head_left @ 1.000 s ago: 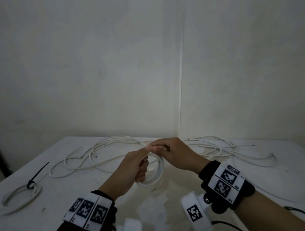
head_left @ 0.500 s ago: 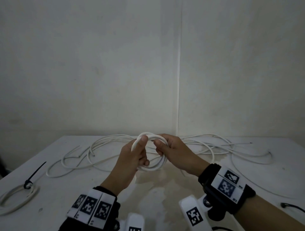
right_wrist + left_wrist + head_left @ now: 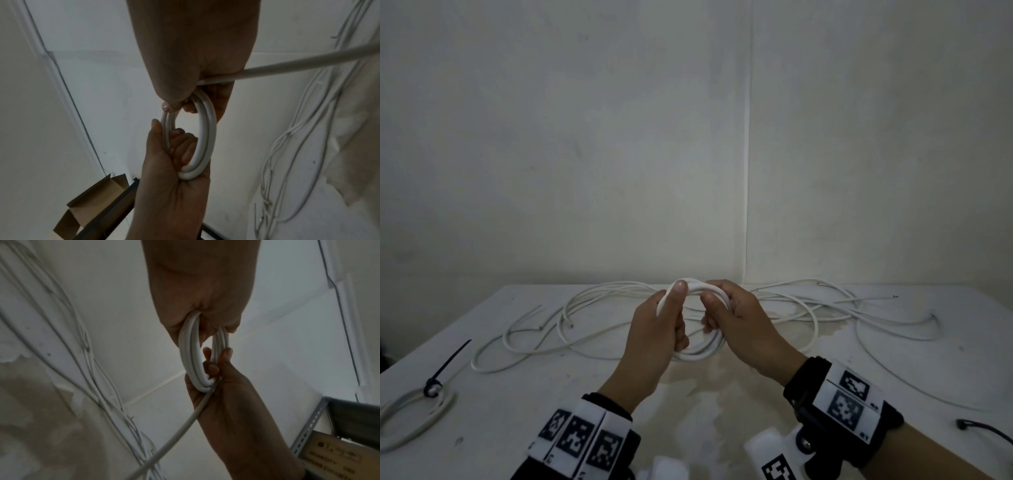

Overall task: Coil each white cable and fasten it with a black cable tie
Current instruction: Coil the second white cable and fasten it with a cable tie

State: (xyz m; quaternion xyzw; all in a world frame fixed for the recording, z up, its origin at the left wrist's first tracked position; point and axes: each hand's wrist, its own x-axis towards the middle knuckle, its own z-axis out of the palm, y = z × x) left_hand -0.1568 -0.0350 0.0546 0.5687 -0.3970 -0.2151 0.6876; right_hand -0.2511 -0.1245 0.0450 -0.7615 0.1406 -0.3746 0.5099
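Gripping opposite sides of a small white coil (image 3: pixel 698 353), left hand (image 3: pixel 657 329) and right hand (image 3: pixel 739 322) hold it upright above the table (image 3: pixel 722 411), loose cables (image 3: pixel 585 308) behind.

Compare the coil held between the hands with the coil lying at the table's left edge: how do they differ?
The held coil is up off the table, gripped by the left hand and right hand; the left-edge coil lies flat, untouched. The left-edge coil carries a black cable tie; the held coil shows none. A loose strand runs off the held coil, so it looks unfinished. Both are white cable wound in several loops.
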